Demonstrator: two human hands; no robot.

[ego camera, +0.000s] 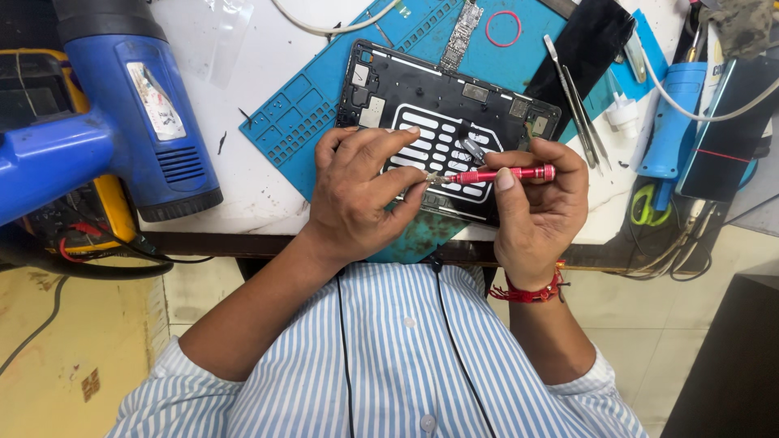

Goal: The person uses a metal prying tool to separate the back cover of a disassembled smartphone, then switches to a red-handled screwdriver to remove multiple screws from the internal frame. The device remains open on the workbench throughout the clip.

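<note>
At the centre of the frame the right hand [540, 212] has its grip closed around a red screwdriver [503, 173], held level. The left hand [357, 195] pinches narrowly at the driver's tip. Both hands rest over an opened black tablet frame [442, 122], which lies on a blue repair mat [300, 122] on the bench [251, 73]. A blue heat gun [122, 105] sits upper left, tweezers [578, 105] upper right.
</note>
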